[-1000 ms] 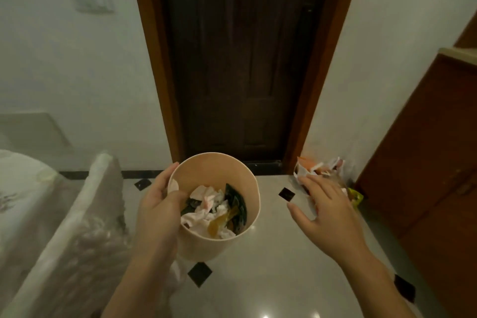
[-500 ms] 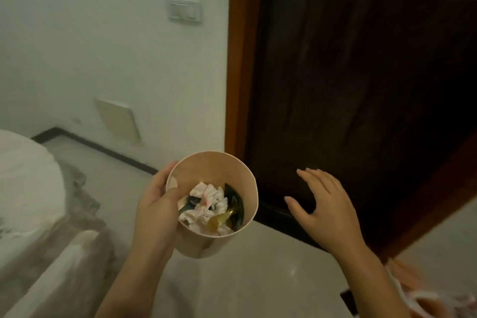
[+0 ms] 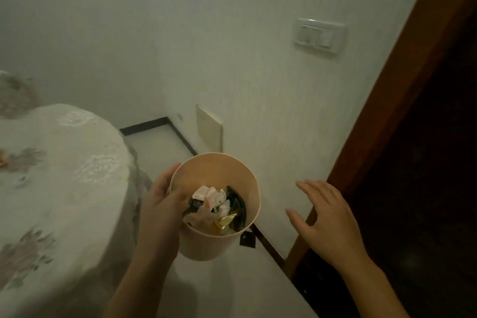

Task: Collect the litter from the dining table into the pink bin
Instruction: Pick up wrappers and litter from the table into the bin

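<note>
While my left hand (image 3: pixel 160 204) grips it at the rim, thumb hooked inside and fingers wrapped round the outer wall, the pink bin (image 3: pixel 219 240) hangs upright in mid-air at lower centre of the frame, over the pale floor (image 3: pixel 232 292). Litter (image 3: pixel 214 209) sits in the bottom: crumpled white paper, dark wrappers, a gold foil bit. Left grip is closed tight on the bin. My right hand (image 3: pixel 327 217) floats to the right of the bin, apart from it, palm down, fingers spread wide, holding nothing. Behind it runs the brown door frame (image 3: pixel 387 111) w/ the dark door (image 3: pixel 426 188) filling the right side. Table (image 3: pixel 51 175) w/ a white floral lace cloth fills the left, near my left forearm. White wall (image 3: pixel 232 59) above, light switch (image 3: pixel 318 37) upper right, small cream panel (image 3: pixel 209 128) low on the wall just above the bin.
</note>
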The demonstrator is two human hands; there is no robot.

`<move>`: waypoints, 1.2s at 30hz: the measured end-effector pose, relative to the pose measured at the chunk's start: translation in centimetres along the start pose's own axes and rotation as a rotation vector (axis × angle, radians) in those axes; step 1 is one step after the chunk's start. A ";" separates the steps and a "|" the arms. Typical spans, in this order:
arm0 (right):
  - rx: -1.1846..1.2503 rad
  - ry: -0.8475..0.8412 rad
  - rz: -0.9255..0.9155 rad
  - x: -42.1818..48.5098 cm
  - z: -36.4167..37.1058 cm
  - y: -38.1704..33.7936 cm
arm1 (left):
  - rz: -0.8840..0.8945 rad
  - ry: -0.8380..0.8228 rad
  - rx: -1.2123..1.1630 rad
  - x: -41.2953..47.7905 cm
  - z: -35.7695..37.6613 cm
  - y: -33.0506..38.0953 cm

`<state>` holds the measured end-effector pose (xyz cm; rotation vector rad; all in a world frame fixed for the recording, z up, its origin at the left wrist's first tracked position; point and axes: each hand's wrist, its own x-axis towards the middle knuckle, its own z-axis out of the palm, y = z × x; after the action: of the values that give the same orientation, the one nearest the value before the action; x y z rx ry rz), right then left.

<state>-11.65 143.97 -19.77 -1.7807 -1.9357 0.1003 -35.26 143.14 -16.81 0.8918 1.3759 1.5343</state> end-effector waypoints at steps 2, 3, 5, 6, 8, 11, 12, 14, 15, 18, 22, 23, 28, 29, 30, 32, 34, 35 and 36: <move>0.042 -0.024 -0.053 4.5 1.3 -0.4 | 0.025 0.054 -0.003 3.1 0.3 0.6; 0.063 -0.033 -0.084 6.6 2.0 -0.6 | 0.030 0.086 0.000 4.5 0.4 0.9; 0.102 -0.053 -0.147 10.5 3.7 -1.3 | 0.024 0.163 0.003 7.1 0.1 1.3; 0.120 -0.064 -0.178 12.3 4.6 -1.8 | 0.022 0.208 0.002 8.4 -0.2 1.4; 0.156 -0.090 -0.242 15.9 6.6 -3.0 | 0.026 0.311 -0.001 10.9 -1.0 1.2; 0.193 -0.134 -0.351 21.3 10.0 -4.8 | 0.036 0.481 0.023 14.5 -2.3 0.6; 0.201 -0.152 -0.385 23.2 11.1 -5.5 | 0.034 0.534 0.026 15.7 -2.6 0.4; 0.218 -0.182 -0.475 27.0 13.4 -6.9 | 0.028 0.641 0.022 18.0 -3.1 0.1; 0.230 -0.199 -0.526 28.9 14.6 -7.8 | 0.025 0.694 0.014 19.2 -3.3 0.0; 0.254 -0.275 -0.667 34.4 17.8 -11.0 | 0.026 0.851 -0.033 22.5 -3.8 0.2; 0.302 -0.360 -0.865 40.0 21.6 -16.1 | 0.046 1.071 -0.080 25.4 -5.0 0.9; 0.316 -0.384 -0.906 40.9 22.5 -17.4 | 0.054 1.120 -0.073 25.8 -5.4 1.1; 0.412 -0.509 -1.124 43.1 27.1 -24.4 | 0.085 1.409 -0.095 26.6 -8.4 1.3; 0.436 -0.533 -1.155 43.2 28.1 -25.8 | 0.082 1.467 -0.095 26.6 -9.1 1.2; 0.459 -0.553 -1.179 43.2 29.0 -27.2 | 0.077 1.519 -0.088 26.5 -9.8 1.0; 0.490 -0.592 -1.228 42.9 30.9 -30.0 | 0.070 1.610 -0.078 26.5 -11.4 0.8; 0.508 -0.621 -1.292 42.3 32.9 -32.7 | 0.060 1.687 -0.060 26.6 -13.0 0.4; 0.512 -0.635 -1.324 42.0 33.9 -34.1 | 0.057 1.726 -0.050 26.6 -13.9 0.3; 0.512 -0.652 -1.355 41.5 34.9 -35.4 | 0.053 1.762 -0.039 26.7 -14.8 0.2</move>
<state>-58.82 188.16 -23.69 0.1243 -2.7783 0.6578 -58.73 162.42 -19.55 -0.8479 2.3363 2.4079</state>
